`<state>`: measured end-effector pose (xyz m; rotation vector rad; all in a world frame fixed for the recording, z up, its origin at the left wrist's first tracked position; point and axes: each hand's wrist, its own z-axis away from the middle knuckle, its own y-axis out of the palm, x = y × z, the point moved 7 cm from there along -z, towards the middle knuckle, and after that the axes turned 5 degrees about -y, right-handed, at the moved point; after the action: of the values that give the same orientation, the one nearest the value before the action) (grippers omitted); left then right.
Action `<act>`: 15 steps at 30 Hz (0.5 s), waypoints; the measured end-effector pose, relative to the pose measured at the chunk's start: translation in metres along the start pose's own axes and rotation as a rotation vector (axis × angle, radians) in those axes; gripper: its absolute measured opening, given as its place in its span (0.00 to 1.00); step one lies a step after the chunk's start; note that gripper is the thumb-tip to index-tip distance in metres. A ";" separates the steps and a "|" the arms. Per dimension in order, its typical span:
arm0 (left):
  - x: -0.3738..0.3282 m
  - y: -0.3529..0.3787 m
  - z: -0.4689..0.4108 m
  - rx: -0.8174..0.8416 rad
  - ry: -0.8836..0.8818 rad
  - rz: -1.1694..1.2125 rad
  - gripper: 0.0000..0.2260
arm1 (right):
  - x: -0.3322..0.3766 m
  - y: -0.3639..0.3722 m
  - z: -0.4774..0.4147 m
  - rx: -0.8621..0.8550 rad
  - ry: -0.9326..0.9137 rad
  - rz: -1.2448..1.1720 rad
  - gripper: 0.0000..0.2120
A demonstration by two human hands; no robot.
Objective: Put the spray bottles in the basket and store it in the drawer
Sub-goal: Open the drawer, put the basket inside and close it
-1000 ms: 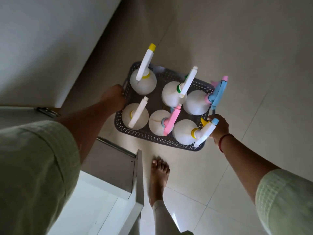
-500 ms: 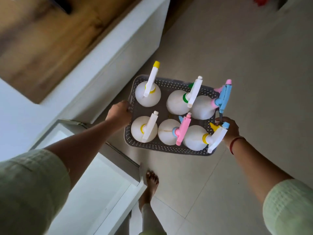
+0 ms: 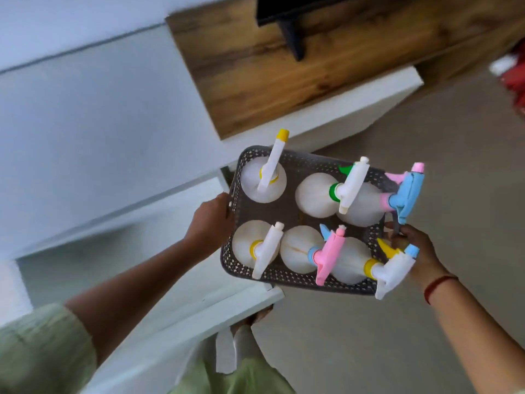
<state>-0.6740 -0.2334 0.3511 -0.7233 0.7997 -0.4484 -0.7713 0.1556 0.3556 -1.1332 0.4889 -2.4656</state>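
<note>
A dark grey perforated basket [image 3: 295, 275] hangs in the air, held level by both hands. Several white spray bottles stand upright in it, among them one with a yellow-tipped nozzle [image 3: 262, 177], one with a pink trigger head [image 3: 301, 251] and one with a blue head [image 3: 366, 204]. My left hand [image 3: 208, 220] grips the basket's left rim. My right hand [image 3: 414, 251] grips its right rim, partly hidden behind a white trigger head. The open white drawer [image 3: 119, 263] lies below and to the left; the basket's left part overlaps the drawer's near corner.
A white cabinet with a wood-grain top [image 3: 298, 66] stands behind the basket, with a dark stand on it. Beige tiled floor [image 3: 426, 336] spreads to the right. A bare foot [image 3: 260, 315] shows under the drawer front. Something red [image 3: 515, 81] lies at the far right edge.
The basket has moved left and toward the cabinet, from over the floor to above the open drawer's corner. The view has tilted up, showing more of the cabinet top.
</note>
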 end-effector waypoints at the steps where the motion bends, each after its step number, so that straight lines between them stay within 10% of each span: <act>1: 0.016 -0.007 0.012 -0.015 -0.039 0.029 0.10 | 0.009 0.012 0.003 0.029 -0.035 0.051 0.12; 15: 0.239 -0.046 0.126 -0.230 -0.544 0.312 0.11 | 0.046 0.224 0.043 0.338 -0.262 0.509 0.09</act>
<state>-0.4311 -0.3590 0.3294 -0.8653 0.4372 0.1285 -0.7217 -0.0667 0.3083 -1.0187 0.2308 -1.8442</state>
